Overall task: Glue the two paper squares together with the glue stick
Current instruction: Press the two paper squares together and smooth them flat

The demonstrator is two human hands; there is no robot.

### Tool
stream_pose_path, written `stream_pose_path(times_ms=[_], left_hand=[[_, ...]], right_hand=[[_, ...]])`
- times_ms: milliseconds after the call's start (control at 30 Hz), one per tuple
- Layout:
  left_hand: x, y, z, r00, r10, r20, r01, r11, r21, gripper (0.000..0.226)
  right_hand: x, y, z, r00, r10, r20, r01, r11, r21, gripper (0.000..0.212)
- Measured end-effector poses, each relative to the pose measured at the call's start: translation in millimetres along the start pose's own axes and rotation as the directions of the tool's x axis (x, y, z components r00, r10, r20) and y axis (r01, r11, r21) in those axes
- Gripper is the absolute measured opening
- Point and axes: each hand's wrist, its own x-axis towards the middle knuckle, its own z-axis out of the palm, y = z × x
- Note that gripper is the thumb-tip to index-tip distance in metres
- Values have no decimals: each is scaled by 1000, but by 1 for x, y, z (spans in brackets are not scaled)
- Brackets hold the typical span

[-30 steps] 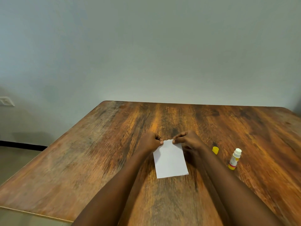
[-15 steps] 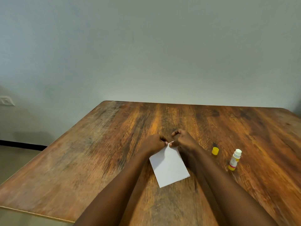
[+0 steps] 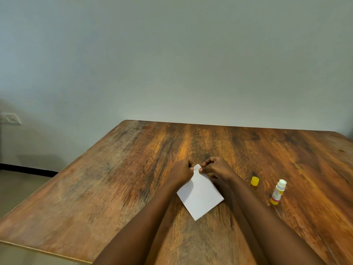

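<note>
the paper squares [image 3: 200, 196] lie just below the middle of the frame on the wooden table [image 3: 114, 178], turned so that one corner points away from the person. they read as a single white shape. a thin doubled line along the lower right edge suggests one sheet on top of the other, though the layers cannot be told apart for certain.

the left hand [image 3: 180, 174] has its fingers curled in and nips the far corner from the left. the right hand [image 3: 217, 168] meets it from the right, thumb and forefinger closed on the same corner, the other fingers bent and raised off the wood. the corner looks slightly lifted between them.

at the right of the frame the glue stick [image 3: 278, 192] stands upright with its white top bare. its yellow cap [image 3: 254, 181] sits apart from it on the table, between the stick and the right forearm.

judging by the open stick set aside and the stacked sheets, the gluing itself is probably done and the person is lining up or pinching the corner. what seems left is to press the squares flat so that they bond, and perhaps to cap the stick. whether glue is on the paper cannot be seen.
</note>
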Motion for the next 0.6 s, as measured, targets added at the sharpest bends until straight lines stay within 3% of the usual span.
stream_pose_path(times_ms=[200,600], left_hand=[[1,4,-1,996,22,82,-13,993,-116,13],[-1,-2,-2,997,16,-81,-27,991,-134,19]], right_hand=[[-2,4,-1,996,-84,-38,83,996,-31,34],[-6,7,-4,999,-7,53,7,1000,-9,34]])
